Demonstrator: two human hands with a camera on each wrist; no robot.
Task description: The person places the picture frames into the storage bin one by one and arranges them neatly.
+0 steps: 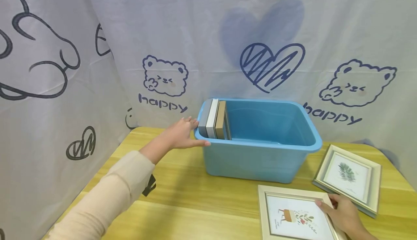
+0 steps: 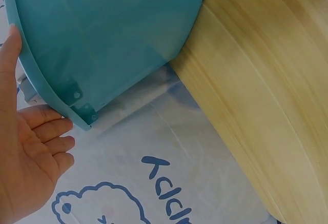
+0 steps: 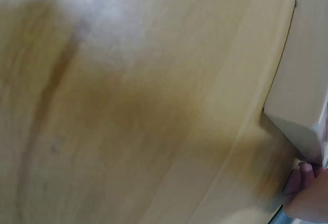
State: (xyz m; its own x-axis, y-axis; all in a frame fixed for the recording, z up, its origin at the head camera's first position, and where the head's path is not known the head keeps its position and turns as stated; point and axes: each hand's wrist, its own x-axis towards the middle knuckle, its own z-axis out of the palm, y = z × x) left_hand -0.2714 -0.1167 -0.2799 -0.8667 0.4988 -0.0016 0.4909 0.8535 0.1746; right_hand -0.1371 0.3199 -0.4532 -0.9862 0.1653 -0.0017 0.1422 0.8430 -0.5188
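Note:
My left hand (image 1: 182, 135) rests at the left end of a blue plastic tub (image 1: 254, 162), its thumb along the front rim and its fingers by the corner. The left wrist view shows those fingers (image 2: 59, 144) fairly straight against the rim's outer side. Down at the lower right, my right hand (image 1: 346, 214) pinches the right side of a cream picture frame (image 1: 290, 189), thumb on top. A plant in an orange-brown legged pot is printed in it. Only the frame's pale edge (image 3: 297, 75) and some fingertips (image 3: 306, 172) appear in the right wrist view.
Inside the tub, several frames stand upright at the left end: a grey one (image 1: 204, 120), a white one (image 1: 212, 120) and a tan one (image 1: 220, 122). Another cream frame (image 1: 348, 176) with a green leaf lies right of the tub on the wooden table (image 1: 189, 203). A printed curtain (image 1: 208, 51) hangs behind.

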